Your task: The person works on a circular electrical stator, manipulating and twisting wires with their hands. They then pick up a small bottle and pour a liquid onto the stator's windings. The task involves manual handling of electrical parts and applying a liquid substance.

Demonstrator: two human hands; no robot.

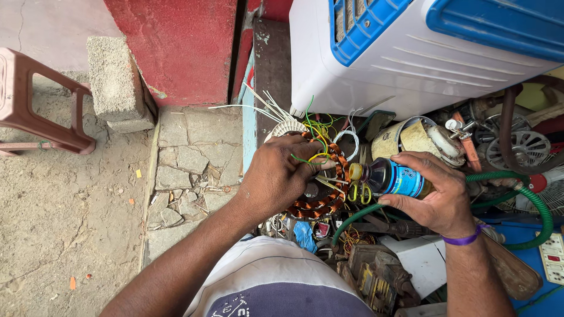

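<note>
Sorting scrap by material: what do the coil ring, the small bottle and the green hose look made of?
Coil ring: glossy orange-brown wire windings, probably enamelled copper. Small bottle: dark, shiny, translucent, likely plastic, with a blue label. Green hose: ribbed, slightly glossy, seemingly flexible plastic or rubber.

Copper-orange winding [320,202], dark bottle [392,178] with blue label, green hose [529,196], white-and-blue cooler [411,53], purple wristband [467,238]

Red wall [176,47], cracked stone floor [188,164], plastic stool [35,105], daylight.
</note>
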